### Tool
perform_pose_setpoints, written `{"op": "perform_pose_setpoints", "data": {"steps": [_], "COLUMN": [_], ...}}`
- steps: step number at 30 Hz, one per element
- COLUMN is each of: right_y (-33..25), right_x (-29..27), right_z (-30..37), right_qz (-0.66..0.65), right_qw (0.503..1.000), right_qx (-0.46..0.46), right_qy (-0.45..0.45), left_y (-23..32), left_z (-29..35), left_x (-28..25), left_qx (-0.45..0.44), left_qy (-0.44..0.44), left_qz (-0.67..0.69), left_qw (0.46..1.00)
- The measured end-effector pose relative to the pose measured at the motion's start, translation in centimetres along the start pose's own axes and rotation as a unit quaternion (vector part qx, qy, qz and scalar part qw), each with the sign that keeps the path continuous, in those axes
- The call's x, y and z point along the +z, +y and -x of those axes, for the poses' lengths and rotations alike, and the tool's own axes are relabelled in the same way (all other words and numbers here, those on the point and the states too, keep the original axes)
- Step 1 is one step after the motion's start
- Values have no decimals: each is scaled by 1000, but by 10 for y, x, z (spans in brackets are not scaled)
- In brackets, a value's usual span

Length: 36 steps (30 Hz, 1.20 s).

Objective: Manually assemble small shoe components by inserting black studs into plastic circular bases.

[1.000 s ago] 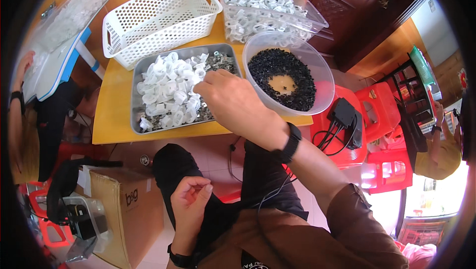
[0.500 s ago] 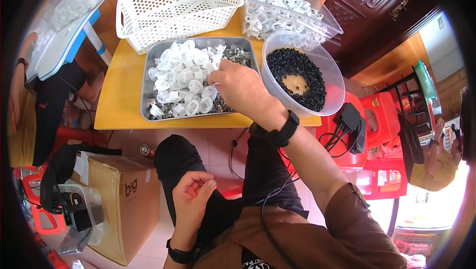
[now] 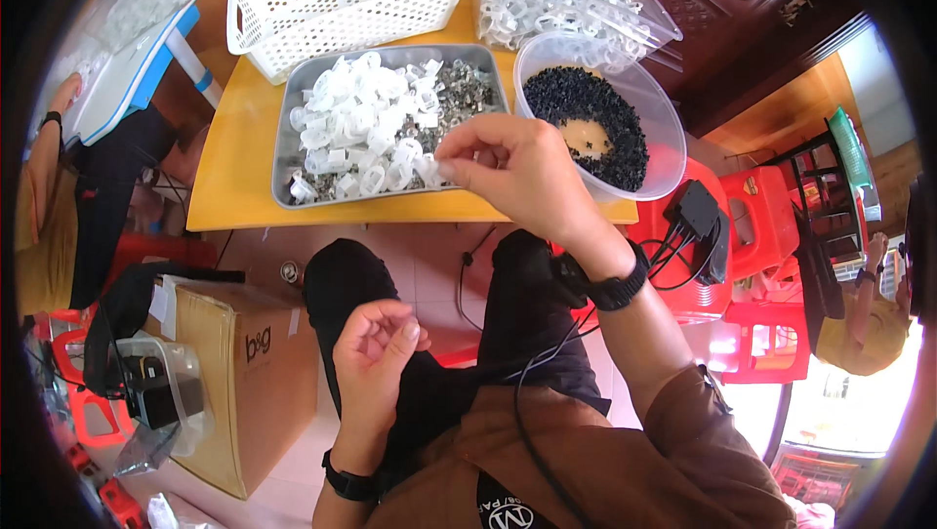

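A grey metal tray (image 3: 284, 173) on the table holds a heap of white, translucent plastic ring-shaped parts (image 3: 356, 114). Small dark metallic pieces (image 3: 464, 90) cover its right side. Over the front right edge of the tray is my right hand (image 3: 522, 173), thumb and fingertips pinched together. White parts lie close by its fingertips; whether one is in the pinch cannot be made out. My left hand (image 3: 376, 353) hovers above my lap, fingers curled in and thumb close to them. Anything within it is hidden. Right of the tray, a clear round tub (image 3: 667, 153) contains small black pieces (image 3: 595, 109).
Behind the tray stand a white perforated basket (image 3: 342, 7) and a clear box of white parts (image 3: 561, 2). Red stools (image 3: 756, 226) with a black cable box (image 3: 695, 209) stand right. A cardboard box (image 3: 264, 373) sits lower left. Other people's arms (image 3: 44, 158) show at both sides.
My right hand has drawn back from the heap toward the tray's front right edge. My left hand stays above my lap, its fingers slightly shifted. The view has tilted a little.
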State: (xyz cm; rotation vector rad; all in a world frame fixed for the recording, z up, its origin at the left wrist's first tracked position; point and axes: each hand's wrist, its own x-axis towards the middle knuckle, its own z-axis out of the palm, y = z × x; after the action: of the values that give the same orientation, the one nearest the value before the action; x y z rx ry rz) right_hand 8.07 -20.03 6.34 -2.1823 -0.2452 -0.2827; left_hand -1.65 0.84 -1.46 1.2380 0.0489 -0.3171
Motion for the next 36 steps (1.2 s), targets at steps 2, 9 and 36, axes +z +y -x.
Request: {"op": "perform_pose_setpoints", "data": {"steps": [2,9,36], "right_y": [-15,-19,58], "right_x": [0,11,19], "right_z": [21,76,-38], "right_qz": [-56,-54,399], "right_qw": [998,985,910], "right_qx": [-3,-150,-74], "right_qy": [-34,-64,-78], "left_y": [6,14,13], "left_z": [1,2,11], "left_x": [5,16,0], "left_qx": [0,19,-33], "left_qy": [12,-34,-8], "left_qz": [18,95,81], "left_qw": [1000,995,996]}}
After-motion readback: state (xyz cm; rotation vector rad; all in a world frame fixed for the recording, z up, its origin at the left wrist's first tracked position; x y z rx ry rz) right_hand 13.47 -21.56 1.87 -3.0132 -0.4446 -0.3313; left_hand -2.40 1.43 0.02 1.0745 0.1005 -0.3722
